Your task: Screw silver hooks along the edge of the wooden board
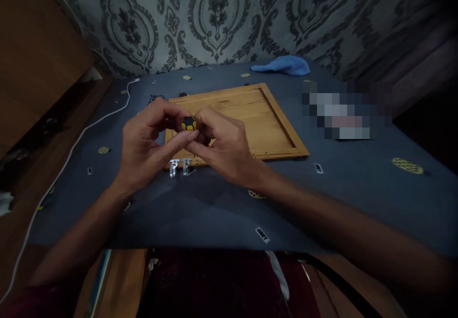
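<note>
Between both hands is a small black and yellow object (189, 123), raised above the near left part of a framed wooden panel (246, 117). The fingertips and thumb of my left hand (150, 141) are closed on its left side. My right hand (225, 146) has its fingers curled at the object's right side; what its fingertips pinch is partly hidden behind the thumb. Below the hands, two metal hinges (180, 166) lie at the panel's near edge, side by side.
A blue cloth (282, 65) lies at the back of the dark patterned tabletop (214, 217). A white cable (80, 139) runs down the left side. Small dark items (155, 99) sit behind my left hand. A blurred-out item (339, 112) is at the right.
</note>
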`<state>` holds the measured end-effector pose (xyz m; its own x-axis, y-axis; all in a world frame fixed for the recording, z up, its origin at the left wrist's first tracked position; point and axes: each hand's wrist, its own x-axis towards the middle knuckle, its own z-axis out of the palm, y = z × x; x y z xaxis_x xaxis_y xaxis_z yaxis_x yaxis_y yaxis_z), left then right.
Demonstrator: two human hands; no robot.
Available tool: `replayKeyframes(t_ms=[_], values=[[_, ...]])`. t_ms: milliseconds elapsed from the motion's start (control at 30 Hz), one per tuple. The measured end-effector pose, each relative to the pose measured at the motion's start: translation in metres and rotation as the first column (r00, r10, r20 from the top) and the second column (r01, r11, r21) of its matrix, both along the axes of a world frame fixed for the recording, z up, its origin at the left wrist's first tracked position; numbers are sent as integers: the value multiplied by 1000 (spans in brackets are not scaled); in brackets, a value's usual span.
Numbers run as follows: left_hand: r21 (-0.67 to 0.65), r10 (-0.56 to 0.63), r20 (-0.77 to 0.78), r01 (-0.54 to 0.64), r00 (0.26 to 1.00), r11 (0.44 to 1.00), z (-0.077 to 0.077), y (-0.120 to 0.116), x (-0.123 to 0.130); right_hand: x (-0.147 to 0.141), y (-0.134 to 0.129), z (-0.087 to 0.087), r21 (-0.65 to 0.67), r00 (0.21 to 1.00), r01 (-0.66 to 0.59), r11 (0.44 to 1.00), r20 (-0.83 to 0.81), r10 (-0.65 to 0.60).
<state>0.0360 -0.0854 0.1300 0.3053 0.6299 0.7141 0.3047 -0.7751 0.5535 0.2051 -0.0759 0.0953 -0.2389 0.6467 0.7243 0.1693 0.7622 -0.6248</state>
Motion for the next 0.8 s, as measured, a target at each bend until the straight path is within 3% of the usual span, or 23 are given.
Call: replayKeyframes(t_ms=[167,233,333,433,633,800], values=[[110,98,124,-112,987,988,2,11,-5,8,-10,-13,-82,997,21,996,-79,-27],[140,128,193,-156,973,978,4,15,-9,15,-14,-26,-24,997,45,999,66,-44],[127,157,243,-192,957,973,3,17,-16,25,-20,-49,56,930,-36,998,368,13],[108,238,231,-268,943,957,-4,17,-20,30,-22,-63,74,872,-104,992,486,55],[160,303,245,-346,921,924,-10,17,-24,29,-23,-60,41,817,-140,989,570,92],[100,362,224,-391,905,915,-13,15,-25,27,-22,-64,77,786,-151,985,614,73]])
